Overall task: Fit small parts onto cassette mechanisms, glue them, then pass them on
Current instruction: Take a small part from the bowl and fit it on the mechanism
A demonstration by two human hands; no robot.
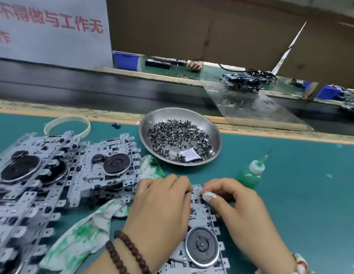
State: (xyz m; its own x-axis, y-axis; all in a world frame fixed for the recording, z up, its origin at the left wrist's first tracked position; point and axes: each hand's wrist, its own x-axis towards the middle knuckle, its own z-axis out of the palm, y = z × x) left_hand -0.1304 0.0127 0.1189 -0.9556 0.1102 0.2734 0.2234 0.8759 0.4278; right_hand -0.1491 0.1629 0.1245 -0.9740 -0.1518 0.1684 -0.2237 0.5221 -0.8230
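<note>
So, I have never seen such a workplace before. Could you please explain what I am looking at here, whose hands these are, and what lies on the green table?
There is one picture, from a camera worn on a worker's head, looking down at their own bare hands. No robot is involved. The left hand and right hand hold a metal cassette mechanism at its far end, fingers curled as if fitting something small. Left of it lie more mechanisms, stacked. Behind is a steel dish of tiny dark parts, and a green glue bottle lies beside the right hand. Stained rags lie on the green mat.
</note>
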